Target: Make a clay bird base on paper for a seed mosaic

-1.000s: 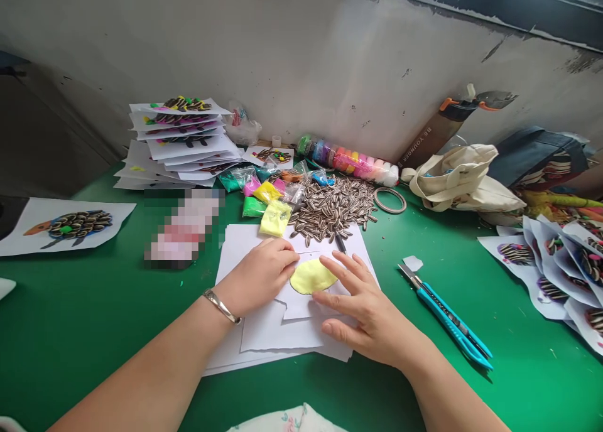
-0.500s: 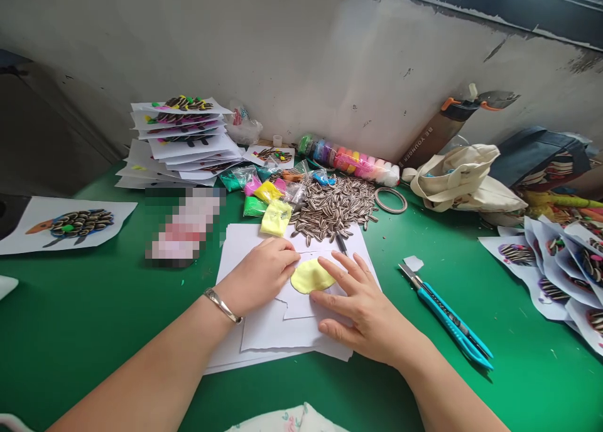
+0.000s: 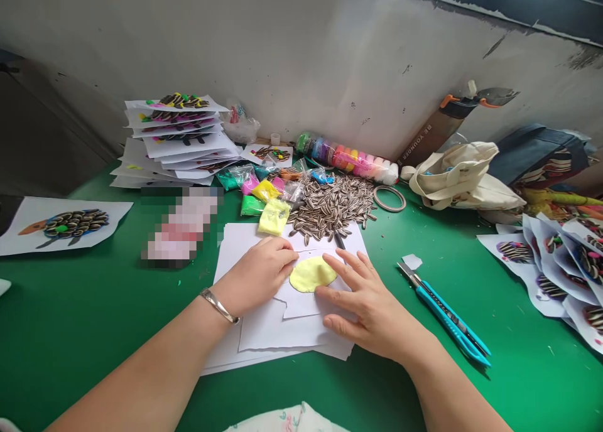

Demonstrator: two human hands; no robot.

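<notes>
A flat yellow oval of modelling clay [image 3: 306, 276] lies on a small torn sheet of paper [image 3: 301, 307], which rests on larger white sheets [image 3: 264, 334]. My left hand [image 3: 259, 272], with a silver bracelet at the wrist, is closed at the clay's left side. Its curled fingers press on the small paper and hide part of its edge. On the other side, my right hand [image 3: 360, 300] is open with fingers spread. The fingertips of this hand lie at the clay's right edge, over part of it. A dark pen [image 3: 340, 240] lies partly hidden beyond the right fingers.
Sunflower seeds [image 3: 332, 206] are heaped behind the paper, beside bagged clay [image 3: 274, 216]. A blue utility knife [image 3: 447, 316] lies at right with its blade showing. A tape roll [image 3: 389, 198], stacked seed pictures [image 3: 181, 143] and a bottle [image 3: 438, 124] stand farther back.
My right fingers have shifted slightly rightward, uncovering more of the yellow clay. My left hand keeps its place on the paper. The whole view has moved a little.
</notes>
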